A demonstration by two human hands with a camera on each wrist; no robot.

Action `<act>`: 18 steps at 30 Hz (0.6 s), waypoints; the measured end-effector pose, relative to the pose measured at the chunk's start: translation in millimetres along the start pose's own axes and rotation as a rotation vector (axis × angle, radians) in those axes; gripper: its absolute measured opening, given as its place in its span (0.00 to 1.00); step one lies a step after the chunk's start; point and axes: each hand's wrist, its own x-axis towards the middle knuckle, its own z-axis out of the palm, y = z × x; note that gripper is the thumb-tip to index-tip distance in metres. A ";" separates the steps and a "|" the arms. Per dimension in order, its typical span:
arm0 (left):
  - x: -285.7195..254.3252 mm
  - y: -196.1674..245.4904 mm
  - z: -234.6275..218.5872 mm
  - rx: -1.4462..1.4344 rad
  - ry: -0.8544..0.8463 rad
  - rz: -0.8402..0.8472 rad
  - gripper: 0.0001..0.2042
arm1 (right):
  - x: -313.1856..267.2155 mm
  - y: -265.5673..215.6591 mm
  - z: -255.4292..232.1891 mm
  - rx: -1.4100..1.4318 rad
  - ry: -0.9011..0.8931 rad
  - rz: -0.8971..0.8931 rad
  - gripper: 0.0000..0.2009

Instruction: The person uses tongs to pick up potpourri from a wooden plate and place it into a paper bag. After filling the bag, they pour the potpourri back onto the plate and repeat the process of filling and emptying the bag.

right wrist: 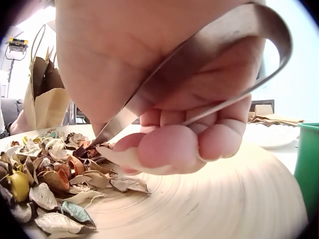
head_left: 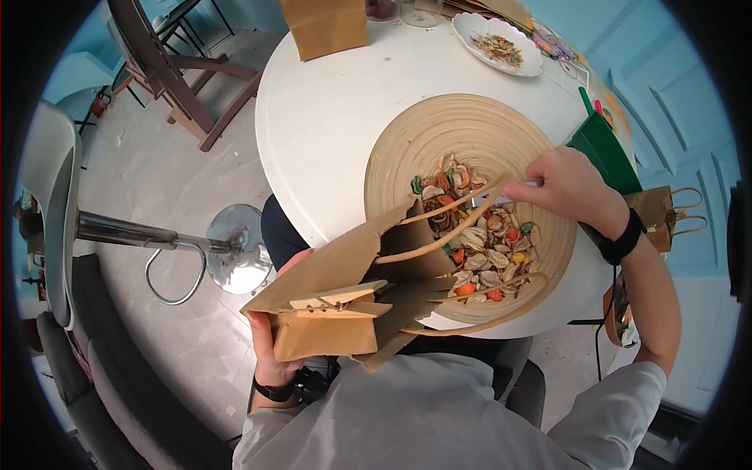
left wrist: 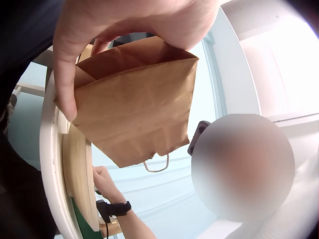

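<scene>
My left hand (head_left: 270, 345) grips a brown paper bag (head_left: 313, 274) by its bottom end, the bag tilted with its open mouth and rope handles (head_left: 431, 247) toward the bowl. Clipped on the bag is a wooden clothespin (head_left: 337, 298). In the left wrist view, thumb and fingers spread across the bag's base (left wrist: 134, 55). Over the wide, shallow wooden bowl (head_left: 399, 141), my right hand (head_left: 568, 188) holds U-shaped metal tongs (right wrist: 164, 79), their tips right at the potpourri (right wrist: 65, 174). This heap of dried petals and orange, green and yellow pieces lies in the bowl's middle.
A white plate (head_left: 533, 63) with dried bits stands at the table's back right. Another paper bag (head_left: 325, 27) is at the far edge. A green container (head_left: 607, 153) stands right of the bowl, near a small handled bag (head_left: 654, 211). A bar stool (head_left: 149, 231) stands left.
</scene>
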 end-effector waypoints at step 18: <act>9.8 12.3 17.8 0.127 0.116 -0.136 0.52 | -36.5 -39.4 -66.9 0.335 -0.049 0.028 0.28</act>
